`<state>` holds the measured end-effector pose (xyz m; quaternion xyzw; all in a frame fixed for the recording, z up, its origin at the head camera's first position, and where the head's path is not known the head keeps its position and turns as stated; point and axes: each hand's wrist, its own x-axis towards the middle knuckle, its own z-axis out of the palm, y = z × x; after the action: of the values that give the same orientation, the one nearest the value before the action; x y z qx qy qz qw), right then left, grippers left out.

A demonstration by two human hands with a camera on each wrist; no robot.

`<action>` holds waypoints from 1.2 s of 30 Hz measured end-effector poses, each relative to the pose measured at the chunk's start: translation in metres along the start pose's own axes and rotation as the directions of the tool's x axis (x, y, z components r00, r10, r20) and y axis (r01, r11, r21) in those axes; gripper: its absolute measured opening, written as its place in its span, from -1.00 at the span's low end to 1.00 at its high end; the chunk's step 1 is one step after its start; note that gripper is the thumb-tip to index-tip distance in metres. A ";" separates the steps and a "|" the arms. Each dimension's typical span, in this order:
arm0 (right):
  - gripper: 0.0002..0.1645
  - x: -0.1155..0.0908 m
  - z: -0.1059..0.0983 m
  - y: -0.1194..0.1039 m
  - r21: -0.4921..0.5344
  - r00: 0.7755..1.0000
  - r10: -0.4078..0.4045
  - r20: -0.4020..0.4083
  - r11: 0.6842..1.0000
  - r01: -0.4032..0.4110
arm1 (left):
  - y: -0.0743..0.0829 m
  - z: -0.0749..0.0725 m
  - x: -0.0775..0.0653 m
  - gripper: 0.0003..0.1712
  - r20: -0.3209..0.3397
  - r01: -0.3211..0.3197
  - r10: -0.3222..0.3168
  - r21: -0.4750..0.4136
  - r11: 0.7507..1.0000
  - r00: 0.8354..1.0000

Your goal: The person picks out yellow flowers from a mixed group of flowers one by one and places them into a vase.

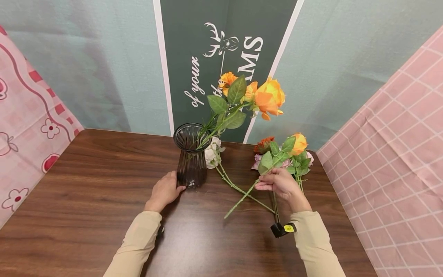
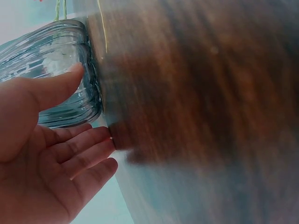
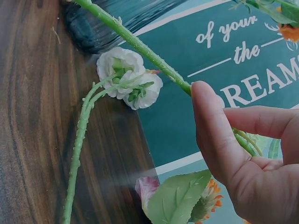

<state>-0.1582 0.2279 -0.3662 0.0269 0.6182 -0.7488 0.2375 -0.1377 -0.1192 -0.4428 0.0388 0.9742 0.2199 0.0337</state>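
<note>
My left hand (image 1: 165, 191) is at the foot of a dark ribbed glass vase (image 1: 192, 169), thumb across its near side and fingers along its left. In the left wrist view the thumb overlaps the glass (image 2: 58, 60). Orange flowers, among them a large orange rose (image 1: 269, 98), stand in the vase and lean right. My right hand (image 1: 282, 186) pinches the green stem (image 1: 242, 198) of another orange rose (image 1: 299, 144) between thumb and fingers. That stem slants down to the left, held above the table in the right wrist view.
White flowers (image 1: 212, 156) lie right of the vase, their stems pointing toward the front right. A rust-orange flower (image 1: 264, 145) and pale purple flowers (image 1: 257, 162) lie at the back right. Printed cloth walls (image 1: 114, 69) border the wooden table (image 1: 104, 173).
</note>
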 end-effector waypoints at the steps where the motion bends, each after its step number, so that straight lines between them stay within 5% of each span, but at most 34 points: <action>1: -0.87 0.000 0.000 -0.001 0.005 1.000 0.001 -0.002 1.000 -0.001 | 0.000 0.000 0.000 -0.35 0.000 -0.001 0.001 -0.001 1.000 1.000; 36: -0.64 -0.014 0.003 -0.024 0.099 0.994 -0.098 0.053 0.991 0.093 | -0.001 0.001 0.000 -0.35 -0.004 -0.004 0.004 -0.008 1.000 1.000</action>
<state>-0.1543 0.2329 -0.3387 -0.0128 0.5747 -0.7888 0.2175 -0.1375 -0.1192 -0.4441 0.0403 0.9732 0.2240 0.0316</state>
